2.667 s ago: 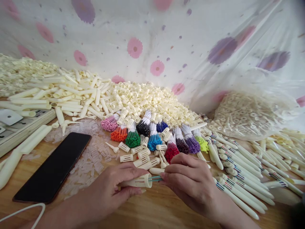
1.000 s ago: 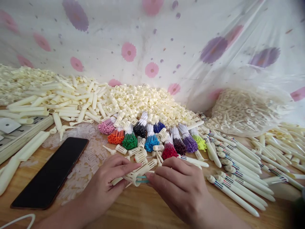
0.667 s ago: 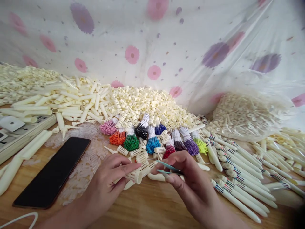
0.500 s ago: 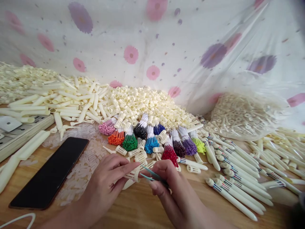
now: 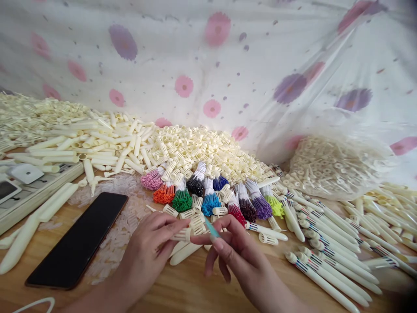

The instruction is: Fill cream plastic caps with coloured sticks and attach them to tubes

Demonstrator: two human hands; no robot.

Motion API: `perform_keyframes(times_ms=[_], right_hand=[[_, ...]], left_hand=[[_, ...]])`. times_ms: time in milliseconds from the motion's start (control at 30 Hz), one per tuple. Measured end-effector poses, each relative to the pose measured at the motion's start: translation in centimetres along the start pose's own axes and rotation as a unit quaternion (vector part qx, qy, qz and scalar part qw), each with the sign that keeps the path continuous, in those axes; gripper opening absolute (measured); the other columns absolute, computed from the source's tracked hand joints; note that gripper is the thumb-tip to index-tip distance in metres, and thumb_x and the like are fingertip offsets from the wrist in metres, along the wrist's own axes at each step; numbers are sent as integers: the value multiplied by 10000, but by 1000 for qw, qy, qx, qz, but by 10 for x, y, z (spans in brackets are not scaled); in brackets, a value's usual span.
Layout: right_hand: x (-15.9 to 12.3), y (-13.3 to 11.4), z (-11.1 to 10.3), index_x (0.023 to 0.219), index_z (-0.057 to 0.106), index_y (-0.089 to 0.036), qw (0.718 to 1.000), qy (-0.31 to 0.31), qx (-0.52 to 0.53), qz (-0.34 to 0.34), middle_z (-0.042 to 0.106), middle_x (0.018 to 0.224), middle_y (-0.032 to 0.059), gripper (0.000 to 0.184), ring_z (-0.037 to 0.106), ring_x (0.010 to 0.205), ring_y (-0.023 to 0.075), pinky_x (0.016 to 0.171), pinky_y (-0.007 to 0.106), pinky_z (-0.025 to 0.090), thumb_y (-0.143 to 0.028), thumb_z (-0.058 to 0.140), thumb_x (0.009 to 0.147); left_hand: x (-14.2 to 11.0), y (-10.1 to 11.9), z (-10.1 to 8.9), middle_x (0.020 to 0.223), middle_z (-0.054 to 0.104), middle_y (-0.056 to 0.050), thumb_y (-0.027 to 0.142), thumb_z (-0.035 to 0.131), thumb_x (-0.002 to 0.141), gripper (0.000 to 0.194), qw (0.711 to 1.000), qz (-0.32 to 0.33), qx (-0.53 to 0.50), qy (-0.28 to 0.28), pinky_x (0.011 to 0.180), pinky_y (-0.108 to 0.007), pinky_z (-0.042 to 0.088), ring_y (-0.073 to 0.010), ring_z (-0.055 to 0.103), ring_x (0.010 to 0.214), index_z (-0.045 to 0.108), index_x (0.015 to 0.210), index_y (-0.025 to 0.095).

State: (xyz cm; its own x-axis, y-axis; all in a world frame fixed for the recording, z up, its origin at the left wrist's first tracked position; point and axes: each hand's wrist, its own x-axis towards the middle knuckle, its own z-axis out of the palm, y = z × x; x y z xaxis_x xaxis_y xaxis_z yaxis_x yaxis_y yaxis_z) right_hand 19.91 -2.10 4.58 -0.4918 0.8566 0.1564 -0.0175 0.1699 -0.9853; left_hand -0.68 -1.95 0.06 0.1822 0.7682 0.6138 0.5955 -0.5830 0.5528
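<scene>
My left hand (image 5: 153, 248) pinches a cream slotted pen sleeve (image 5: 181, 234) between thumb and fingers. Teal tweezers (image 5: 211, 228) are held in my right hand (image 5: 234, 252), tips pointing up and left. One right fingertip reaches to the open end of the sleeve, seemingly touching it. Just beyond my hands stand bundles of thin pen refills with coloured ends, among them red (image 5: 235, 211), light blue (image 5: 210, 202), green (image 5: 181, 200) and violet (image 5: 260, 204). More loose slotted sleeves (image 5: 195, 221) lie behind my fingers. Cream pen barrels (image 5: 185, 253) lie partly hidden beneath my hands.
A black phone (image 5: 78, 239) lies at left beside clear plastic bits (image 5: 114, 234) and a power strip (image 5: 42, 187). Cream sleeves (image 5: 195, 148) and barrels (image 5: 107, 139) are heaped behind. At right are several multicolour pens (image 5: 329, 278) and a bag of small parts (image 5: 335, 167).
My right hand has turned the tweezers upward, away from the sleeve, and a fingertip now extends to the sleeve's end. The whole view has shifted slightly.
</scene>
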Motion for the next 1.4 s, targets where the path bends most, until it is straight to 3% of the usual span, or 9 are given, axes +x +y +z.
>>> perform_keyframes(times_ms=[100,233,300,400,500,600,800,1000,1400], right_hand=[[-4,-4,-5,912,446,-218,984,20,-172,-33,655,864,41,100,620,668,123,483,188,441,-317,457,923],[-9,9,-2,753,539,-191,870,-159,-458,-89,652,792,3,177,603,735,165,621,245,486,-168,708,708],[-9,16,2,725,549,-180,813,-199,-537,-106,664,810,16,204,603,761,191,653,278,493,-170,744,666],[1,14,3,785,574,-173,794,-179,-574,-92,663,874,39,240,594,788,207,658,294,481,-281,757,674],[33,1,3,783,568,-173,782,-130,-595,-132,636,787,22,51,561,722,166,619,259,423,-181,607,814],[83,-2,5,838,582,-159,732,-112,-635,-219,618,729,28,124,531,675,159,612,268,377,-123,474,886],[162,20,17,914,566,-147,631,-236,-677,-295,642,810,46,99,547,735,159,696,275,379,-130,469,905],[171,24,17,865,550,-153,597,-286,-681,-313,636,805,49,123,544,705,150,632,273,374,-159,447,932],[174,29,15,910,534,-135,573,-310,-680,-335,628,789,64,153,566,678,147,582,271,393,-135,386,949]], left_hand=[[9,-6,-10,966,687,-19,129,577,797,345,993,-102,-33,45,792,-298,525,-200,638,913,684,1079,297],[24,-12,-26,1059,687,-13,283,661,763,289,952,-256,-73,153,892,-315,486,-226,626,986,675,1050,255],[29,-15,-32,1088,686,-20,319,660,757,301,932,-302,-78,183,950,-341,441,-244,608,1033,660,1048,243],[33,-18,-35,964,701,-23,369,608,787,264,922,-329,-84,184,882,-320,460,-232,624,948,646,1007,227],[35,-18,-34,667,627,18,402,527,839,211,927,-317,-120,158,622,-244,476,-162,590,636,613,802,213],[36,-17,-29,552,537,60,411,504,851,236,913,-315,-210,153,450,-208,410,-114,490,456,509,721,215],[35,-21,-15,573,565,65,313,530,868,151,826,-413,-341,175,341,-198,434,-118,561,416,450,784,218],[41,-17,-15,641,622,-4,181,451,922,182,708,-501,-456,201,552,-287,594,-189,706,707,508,750,200],[40,-17,-15,678,677,-14,147,462,911,182,691,-501,-480,204,782,-335,587,-174,716,743,544,755,192]])
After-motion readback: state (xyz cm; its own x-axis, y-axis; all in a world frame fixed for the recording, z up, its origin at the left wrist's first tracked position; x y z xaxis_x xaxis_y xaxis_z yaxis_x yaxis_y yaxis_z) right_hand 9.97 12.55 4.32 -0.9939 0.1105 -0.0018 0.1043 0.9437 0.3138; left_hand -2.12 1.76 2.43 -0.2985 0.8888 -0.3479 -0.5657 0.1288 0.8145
